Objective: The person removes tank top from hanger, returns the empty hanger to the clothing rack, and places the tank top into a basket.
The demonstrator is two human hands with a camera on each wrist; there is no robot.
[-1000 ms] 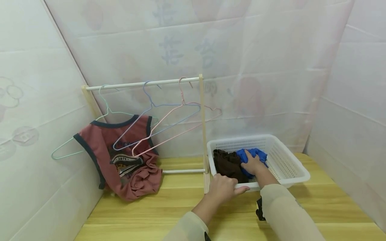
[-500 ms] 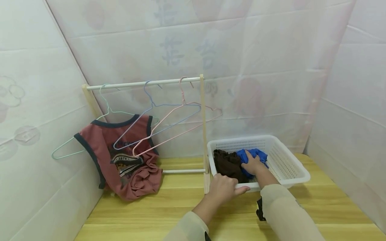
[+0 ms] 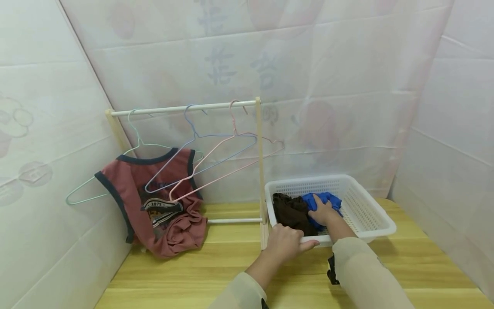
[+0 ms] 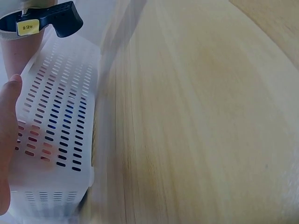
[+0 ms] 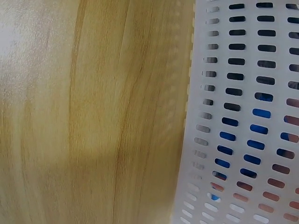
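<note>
In the head view my left hand (image 3: 283, 242) grips the near rim of a white plastic basket (image 3: 371, 198), thumb along the outside and fingers over the edge. The left wrist view shows that thumb (image 4: 13, 88) against the slotted wall (image 4: 91, 93), with skin showing through the slots. Inside the basket my right hand (image 3: 323, 212) holds a crumpled blue garment (image 3: 332, 198), thumb and fingers spread into the cloth; its fingertips are partly hidden. A dark brown garment (image 3: 292, 214) lies bunched to its left. Through the slots in the right wrist view, blue cloth (image 5: 256, 143) shows.
Left of the basket stands a wooden-ended rack with a white bar (image 3: 166, 110). It carries a bare blue hanger (image 3: 191, 123), a bare pink hanger (image 3: 233, 124) and a green hanger (image 3: 137, 136) holding a red sleeveless shirt (image 3: 133, 189). Covered walls enclose the wooden table (image 3: 216, 266).
</note>
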